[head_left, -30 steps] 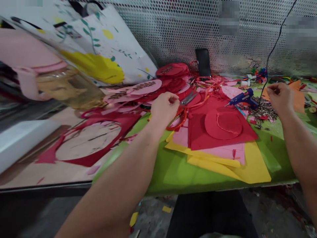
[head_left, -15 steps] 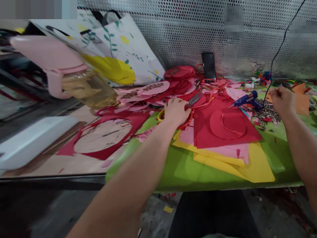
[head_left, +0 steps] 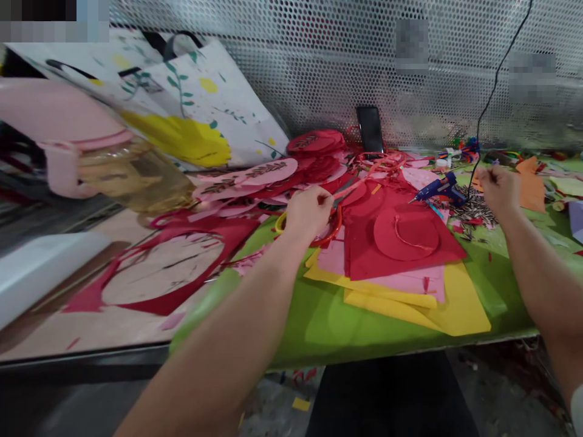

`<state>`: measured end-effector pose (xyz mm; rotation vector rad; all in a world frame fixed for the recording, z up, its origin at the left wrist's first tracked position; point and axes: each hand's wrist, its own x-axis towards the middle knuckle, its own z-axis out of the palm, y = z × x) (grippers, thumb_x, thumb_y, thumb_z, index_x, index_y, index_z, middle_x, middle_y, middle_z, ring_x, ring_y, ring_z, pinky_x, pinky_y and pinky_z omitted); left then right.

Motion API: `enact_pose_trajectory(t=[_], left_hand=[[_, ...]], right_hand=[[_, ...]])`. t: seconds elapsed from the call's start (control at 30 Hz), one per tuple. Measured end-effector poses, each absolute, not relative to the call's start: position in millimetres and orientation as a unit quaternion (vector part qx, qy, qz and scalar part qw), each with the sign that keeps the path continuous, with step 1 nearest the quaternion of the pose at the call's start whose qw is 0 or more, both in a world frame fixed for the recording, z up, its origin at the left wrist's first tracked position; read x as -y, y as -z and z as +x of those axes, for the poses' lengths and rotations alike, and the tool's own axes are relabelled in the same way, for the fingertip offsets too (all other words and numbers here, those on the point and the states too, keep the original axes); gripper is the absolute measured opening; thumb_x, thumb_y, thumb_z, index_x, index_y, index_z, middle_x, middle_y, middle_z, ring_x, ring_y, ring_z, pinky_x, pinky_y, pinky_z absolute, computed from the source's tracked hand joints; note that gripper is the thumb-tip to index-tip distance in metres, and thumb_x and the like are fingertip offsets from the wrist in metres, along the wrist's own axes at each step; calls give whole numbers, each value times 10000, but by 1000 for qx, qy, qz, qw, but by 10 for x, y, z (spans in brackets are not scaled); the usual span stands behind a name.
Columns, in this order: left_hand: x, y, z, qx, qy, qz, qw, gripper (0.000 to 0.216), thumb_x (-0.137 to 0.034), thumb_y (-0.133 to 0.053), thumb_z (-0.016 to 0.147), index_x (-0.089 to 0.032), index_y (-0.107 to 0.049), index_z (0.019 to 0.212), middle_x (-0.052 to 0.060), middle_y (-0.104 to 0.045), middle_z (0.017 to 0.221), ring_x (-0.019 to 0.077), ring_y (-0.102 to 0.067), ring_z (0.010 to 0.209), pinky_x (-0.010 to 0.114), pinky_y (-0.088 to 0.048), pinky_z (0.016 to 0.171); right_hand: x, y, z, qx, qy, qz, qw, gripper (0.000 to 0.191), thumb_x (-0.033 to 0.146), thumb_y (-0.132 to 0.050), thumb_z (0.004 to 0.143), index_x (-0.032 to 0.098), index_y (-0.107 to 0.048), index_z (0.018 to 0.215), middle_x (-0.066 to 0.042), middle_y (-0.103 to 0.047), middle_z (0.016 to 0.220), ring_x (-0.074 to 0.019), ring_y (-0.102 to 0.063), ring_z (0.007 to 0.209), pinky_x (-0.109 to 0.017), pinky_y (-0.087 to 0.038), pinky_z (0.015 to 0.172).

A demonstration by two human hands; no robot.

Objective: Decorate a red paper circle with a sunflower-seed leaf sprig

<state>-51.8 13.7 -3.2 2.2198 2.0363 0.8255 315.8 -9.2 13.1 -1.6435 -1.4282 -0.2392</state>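
Between the bent fingertips of my left hand (head_left: 310, 211) is the end of a thin pinkish-red strip (head_left: 357, 187), which runs up and right to a tangle of red scraps. Scissors (head_left: 338, 227) with yellow and orange-red handles lie under that hand, mostly covered. Just right of it, a red disc (head_left: 405, 233) with a twisted red cord (head_left: 401, 233) on it rests on red sheets (head_left: 364, 264). My right hand (head_left: 500, 189) is closed in a pinch above a pile of small brown sticks (head_left: 476, 209); what it holds is hidden. Beside it lies a blue glue gun (head_left: 441, 189).
Pink and yellow sheets (head_left: 464, 303) stick out below the red ones on the green tabletop (head_left: 314, 321). Behind stand a phone (head_left: 370, 130) and decorated discs (head_left: 273, 172). At left are a pink-lidded jug (head_left: 132, 176), a printed bag (head_left: 214, 103) and a cut-out red sheet (head_left: 241, 233).
The view has turned a little, so most things sit further left. My left hand has risen from flat over the scissors and now pinches the strip. My right hand stays closed.
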Motion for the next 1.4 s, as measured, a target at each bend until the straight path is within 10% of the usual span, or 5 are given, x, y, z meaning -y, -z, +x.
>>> enact_pose_trajectory(t=[0.57,1.4], left_hand=[[-194,78,-565,-632,-338,696,-32,339,-200,-524,743,-169,-596,1073,121,-621,1128,298,-505,1127,466,-352,981],[-39,-75,-505,-599,-352,719,-15,335,-387,-354,791,-198,-537,582,75,-670,746,205,-584,819,318,-410,801]], right_hand=[[-1,-91,3250,571,76,-644,503,134,312,-532,738,209,-579,808,-6,-560,610,-136,-508,546,-290,-392,553],[-29,-105,3387,572,55,-771,274,213,227,-512,750,187,-675,882,-64,-694,871,-224,-623,858,-323,-462,754]])
